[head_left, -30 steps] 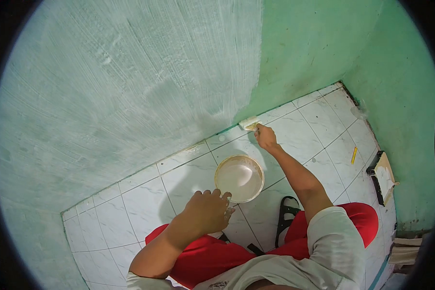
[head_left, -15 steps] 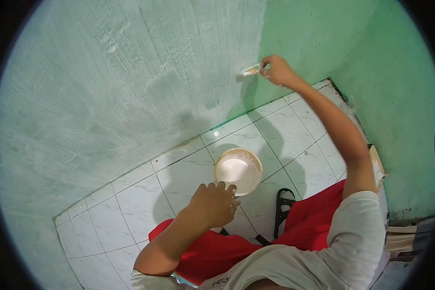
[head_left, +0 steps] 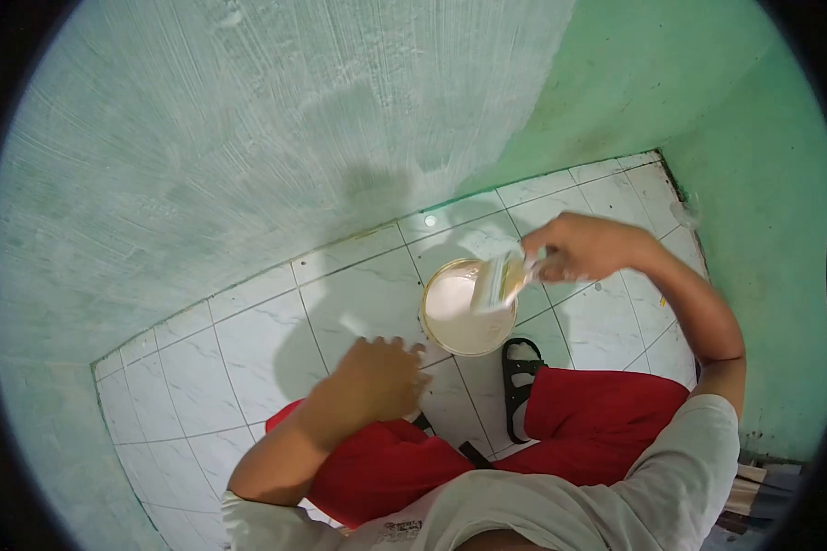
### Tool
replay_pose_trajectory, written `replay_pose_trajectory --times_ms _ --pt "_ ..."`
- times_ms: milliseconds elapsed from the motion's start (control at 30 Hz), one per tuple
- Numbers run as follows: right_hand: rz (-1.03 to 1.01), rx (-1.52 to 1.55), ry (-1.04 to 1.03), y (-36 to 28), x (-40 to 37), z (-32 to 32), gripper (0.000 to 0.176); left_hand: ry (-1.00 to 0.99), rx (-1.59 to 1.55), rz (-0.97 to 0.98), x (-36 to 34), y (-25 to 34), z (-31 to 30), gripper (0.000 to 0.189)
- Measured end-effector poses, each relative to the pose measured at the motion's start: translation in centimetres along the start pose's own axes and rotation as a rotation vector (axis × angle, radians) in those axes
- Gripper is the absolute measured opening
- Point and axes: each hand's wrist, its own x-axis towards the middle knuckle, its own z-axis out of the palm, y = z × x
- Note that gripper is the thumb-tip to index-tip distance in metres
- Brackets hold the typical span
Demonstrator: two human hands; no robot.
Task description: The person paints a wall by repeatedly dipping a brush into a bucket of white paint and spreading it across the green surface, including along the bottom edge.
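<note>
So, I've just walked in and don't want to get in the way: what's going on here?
Someone's right hand holds a wide brush over a bucket of whitish paint on the tiled floor. I can't tell whether it touches the paint. The left hand is near the bucket, its palm hidden. The wall has a streaky whitish coat on its left, green on the right.

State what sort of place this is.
Probably the corner of an indoor room with painting under way: a wall part streaky white and part green, a white tiled floor, and a bucket of whitish liquid below the brush in the right hand.
</note>
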Motion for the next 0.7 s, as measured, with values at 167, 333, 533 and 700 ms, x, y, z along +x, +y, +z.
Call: replay_pose_trajectory --times_ms 167,333,533,700 --pt "-0.039 -0.110 -0.110 2.3 3.7 6.7 0.023 0.004 -0.100 -0.202 -1.1 -0.7 -1.3 0.044" --pt "-0.088 -0.273 -0.073 5.0 8.1 12.0 0.026 0.057 -0.146 -0.210 -2.3 0.5 -2.1 0.043" --pt "-0.133 -0.576 -0.192 6.6 12.1 15.4 0.030 0.092 -0.142 -0.293 -3.4 1.4 -2.1 0.043" --pt "-0.206 -0.559 -0.121 6.8 13.4 17.0 0.023 0.154 -0.104 -0.222 -3.0 1.0 -1.3 0.046"
